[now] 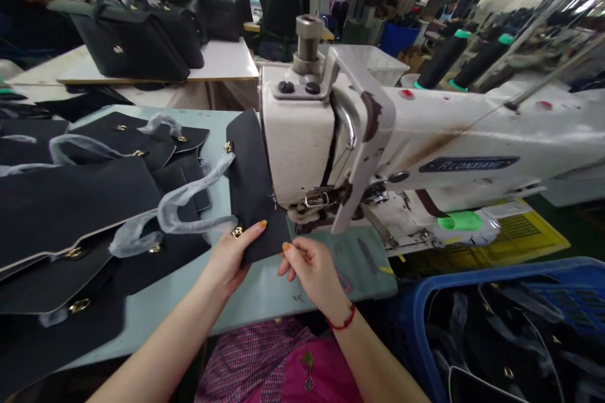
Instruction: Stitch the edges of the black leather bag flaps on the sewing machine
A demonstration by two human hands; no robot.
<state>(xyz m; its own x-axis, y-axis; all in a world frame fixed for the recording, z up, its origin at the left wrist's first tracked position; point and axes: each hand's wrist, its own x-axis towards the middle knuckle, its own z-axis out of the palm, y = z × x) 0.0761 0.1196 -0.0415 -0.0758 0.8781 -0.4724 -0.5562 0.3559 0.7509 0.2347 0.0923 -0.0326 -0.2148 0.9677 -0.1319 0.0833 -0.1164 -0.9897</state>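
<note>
A black bag panel (253, 170) lies under the head of a white sewing machine (302, 138), its right edge along the machine's needle area. Two gold-coloured fittings on its left side carry a handle (177, 208) wrapped in translucent plastic. My left hand (231, 258) grips the panel's near left part, thumb on top and fingers underneath. At the near right corner, my right hand (309, 267) is closed in a pinch at the panel's edge, with the other fingers curled. The needle and the stitching point are hidden behind the machine head.
Several black bag panels (70, 201) with wrapped handles are piled on the pale green table (265, 289) at left. A blue basket (420, 302) of similar pieces stands at lower right. Finished-looking black bags (127, 44) sit on a table behind, near other people. Thread cones (442, 60) stand behind the machine.
</note>
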